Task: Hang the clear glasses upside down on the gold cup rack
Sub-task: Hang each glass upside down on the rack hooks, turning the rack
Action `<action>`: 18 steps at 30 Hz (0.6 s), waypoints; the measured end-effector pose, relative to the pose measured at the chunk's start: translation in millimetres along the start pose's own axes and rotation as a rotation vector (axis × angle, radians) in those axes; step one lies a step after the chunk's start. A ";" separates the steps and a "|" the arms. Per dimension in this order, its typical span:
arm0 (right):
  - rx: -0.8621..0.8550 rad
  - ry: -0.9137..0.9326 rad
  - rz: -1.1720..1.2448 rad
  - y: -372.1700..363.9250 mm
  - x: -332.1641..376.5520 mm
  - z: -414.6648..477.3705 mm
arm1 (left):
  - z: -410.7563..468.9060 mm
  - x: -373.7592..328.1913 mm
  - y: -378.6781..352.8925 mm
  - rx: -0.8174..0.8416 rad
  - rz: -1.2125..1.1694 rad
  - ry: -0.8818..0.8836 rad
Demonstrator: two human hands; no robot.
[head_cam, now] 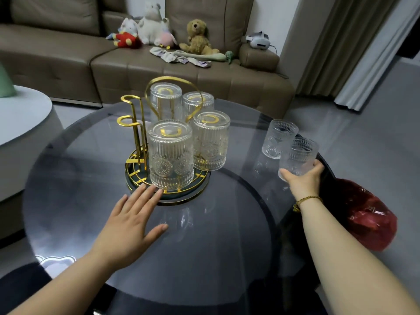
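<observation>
The gold cup rack [134, 123] stands on a round dark tray in the middle of the smoked glass table [91, 201]. Several ribbed clear glasses hang upside down on its prongs, the nearest one [170, 155] at the front. Two prongs on the left are bare. My left hand [131, 221] lies flat and open on the table, fingertips touching the tray's front rim. My right hand [302, 178] grips an upright clear glass [297, 158] at the table's right edge. A second upright glass [278, 138] stands just behind it.
A brown sofa [68, 60] with plush toys and a headset runs along the back. A white round table [20, 114] sits at the left. A red plastic bag [368, 214] lies on the floor at the right, beside grey curtains.
</observation>
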State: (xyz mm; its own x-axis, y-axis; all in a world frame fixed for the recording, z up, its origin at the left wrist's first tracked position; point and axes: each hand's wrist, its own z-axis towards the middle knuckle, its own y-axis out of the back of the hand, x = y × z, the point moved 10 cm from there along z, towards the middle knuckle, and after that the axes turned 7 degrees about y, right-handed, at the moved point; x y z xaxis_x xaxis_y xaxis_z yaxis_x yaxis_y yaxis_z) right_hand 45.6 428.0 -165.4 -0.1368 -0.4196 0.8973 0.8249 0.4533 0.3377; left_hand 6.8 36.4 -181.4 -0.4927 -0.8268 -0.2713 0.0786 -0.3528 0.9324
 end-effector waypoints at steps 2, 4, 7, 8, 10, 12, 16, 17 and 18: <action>0.029 0.040 -0.017 0.9 16.9 -8.1 | 0.0 3.7 -2.1 0.014 -0.012 0.016; 0.047 0.096 -0.004 2.2 38.0 -16.0 | 0.8 5.6 -2.8 0.040 -0.008 0.026; 0.094 0.187 0.020 1.9 79.1 -25.6 | 1.3 7.9 -5.5 0.068 0.002 0.041; 0.128 0.217 0.017 -0.6 95.1 -28.9 | 0.7 9.9 -4.3 0.063 -0.011 0.053; 0.219 0.274 0.014 -5.2 126.9 -33.5 | 1.4 13.1 -1.1 0.057 -0.055 0.083; 0.316 0.354 -0.001 -11.9 164.1 -40.8 | 4.4 20.0 3.7 0.060 -0.083 0.114; 0.502 0.534 -0.051 -31.9 242.1 -63.5 | 18.2 40.7 15.1 0.027 -0.099 0.164; 0.540 0.567 -0.100 -40.6 258.6 -68.6 | 20.5 46.3 14.8 0.028 -0.092 0.163; 0.573 0.596 -0.166 -50.5 272.3 -73.7 | 21.8 51.4 12.1 0.036 -0.086 0.158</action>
State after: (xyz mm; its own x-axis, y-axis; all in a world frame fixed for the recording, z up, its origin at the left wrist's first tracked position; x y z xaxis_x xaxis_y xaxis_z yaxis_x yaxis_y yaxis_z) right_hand 7.1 232.9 40.9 0.2139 -0.7879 0.5775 0.3917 0.6107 0.6882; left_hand -36.5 -0.9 -178.8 -0.3534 -0.8541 -0.3816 0.0094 -0.4112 0.9115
